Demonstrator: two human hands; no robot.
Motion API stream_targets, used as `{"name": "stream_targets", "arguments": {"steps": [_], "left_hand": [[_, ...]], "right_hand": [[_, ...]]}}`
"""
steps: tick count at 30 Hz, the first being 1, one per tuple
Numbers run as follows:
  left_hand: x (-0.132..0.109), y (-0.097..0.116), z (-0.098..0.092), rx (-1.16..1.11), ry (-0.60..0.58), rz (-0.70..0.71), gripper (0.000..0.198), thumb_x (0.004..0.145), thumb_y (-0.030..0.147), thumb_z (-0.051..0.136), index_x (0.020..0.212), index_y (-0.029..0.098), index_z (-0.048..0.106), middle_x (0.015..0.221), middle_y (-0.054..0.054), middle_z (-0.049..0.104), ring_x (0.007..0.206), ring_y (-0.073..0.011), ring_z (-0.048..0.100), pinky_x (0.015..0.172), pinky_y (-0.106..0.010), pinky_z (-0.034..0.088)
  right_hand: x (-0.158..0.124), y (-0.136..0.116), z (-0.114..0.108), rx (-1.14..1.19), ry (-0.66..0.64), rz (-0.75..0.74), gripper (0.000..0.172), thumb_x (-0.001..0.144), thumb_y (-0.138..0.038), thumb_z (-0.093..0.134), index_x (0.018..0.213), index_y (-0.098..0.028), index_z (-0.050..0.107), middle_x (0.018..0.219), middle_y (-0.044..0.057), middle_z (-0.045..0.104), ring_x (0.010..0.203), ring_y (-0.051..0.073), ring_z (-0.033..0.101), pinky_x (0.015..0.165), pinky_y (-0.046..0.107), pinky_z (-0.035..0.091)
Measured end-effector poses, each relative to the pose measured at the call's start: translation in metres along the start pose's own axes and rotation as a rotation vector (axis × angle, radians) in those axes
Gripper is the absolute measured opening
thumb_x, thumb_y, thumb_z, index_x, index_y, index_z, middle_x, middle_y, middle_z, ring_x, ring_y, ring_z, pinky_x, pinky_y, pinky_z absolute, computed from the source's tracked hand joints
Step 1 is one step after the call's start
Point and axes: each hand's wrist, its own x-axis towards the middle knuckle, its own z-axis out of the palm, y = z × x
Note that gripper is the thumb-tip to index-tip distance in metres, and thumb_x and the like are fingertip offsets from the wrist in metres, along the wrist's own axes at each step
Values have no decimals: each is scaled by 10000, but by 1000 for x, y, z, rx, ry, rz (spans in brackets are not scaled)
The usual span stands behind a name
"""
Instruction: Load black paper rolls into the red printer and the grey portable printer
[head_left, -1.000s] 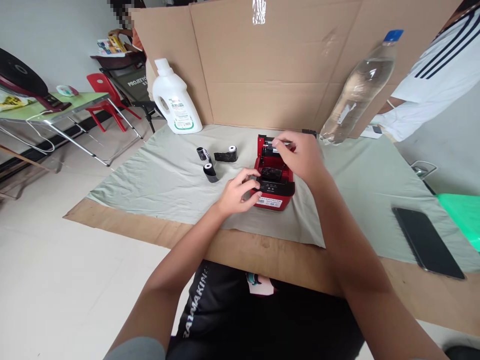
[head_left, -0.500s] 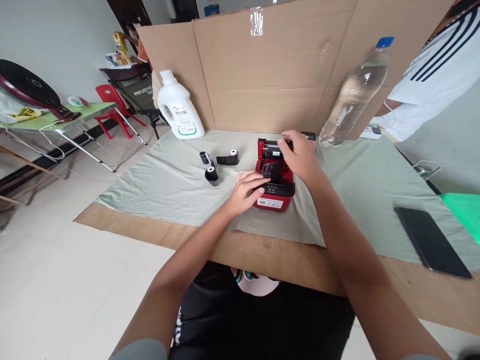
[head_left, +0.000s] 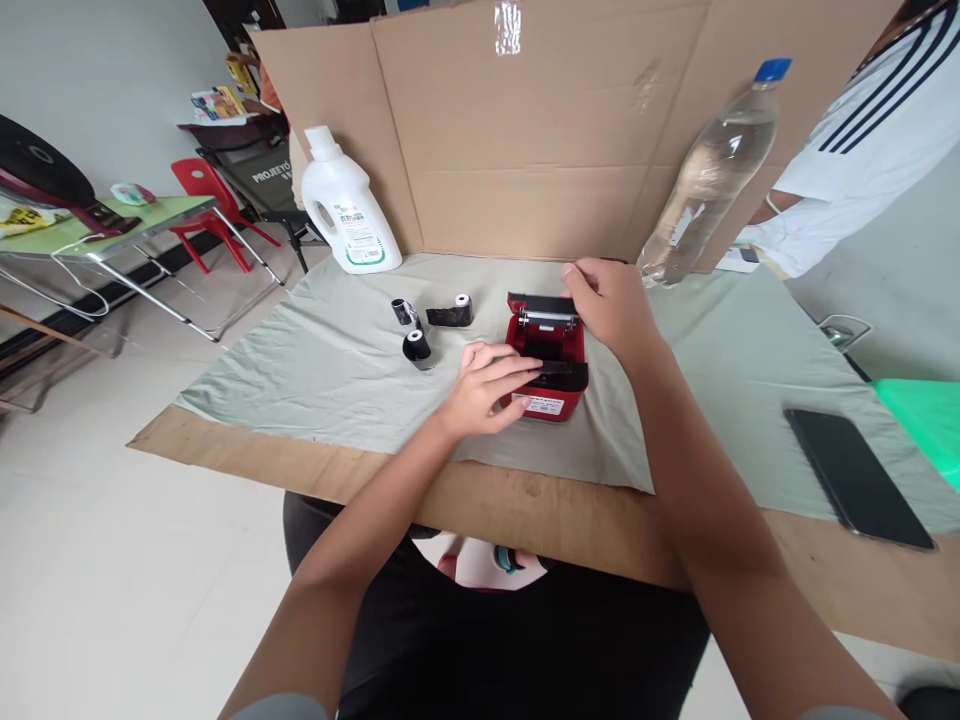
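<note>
A small red and black printer [head_left: 551, 355] stands on the grey-green cloth [head_left: 337, 360] with its lid raised. My left hand [head_left: 484, 385] curls around the printer's front left corner, fingers over the black front panel. My right hand [head_left: 611, 300] grips the raised lid at the back right, fingers bent over its top edge. Left of the printer lie three small black rolls [head_left: 418, 347], one partly unrolled [head_left: 452, 313].
A cardboard screen [head_left: 540, 130] stands behind the cloth. A white jug [head_left: 346, 205] is at the back left, a clear water bottle [head_left: 709, 180] leans at the back right. A black phone [head_left: 859, 478] lies at right. A person in a white shirt [head_left: 862, 150] stands at far right.
The black roll that showed in the printer's open bay is now out of sight. My right hand shifted from the bay to the lid's back right edge. My left hand slid onto the front panel.
</note>
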Motion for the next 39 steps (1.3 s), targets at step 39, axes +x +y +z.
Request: {"name": "stream_targets", "arguments": {"steps": [39], "left_hand": [[2,-9,14,-286,-4,-476,495,1042,429,466,1480,206,516,1353,-121,718,1321,-262,621,1197,-482,384]], "right_hand": [[-58,-6,-10,-34,-189,67,345,1017,-541,461,1091,-228,587,840,63,706,773,275,679,774,419,517]]}}
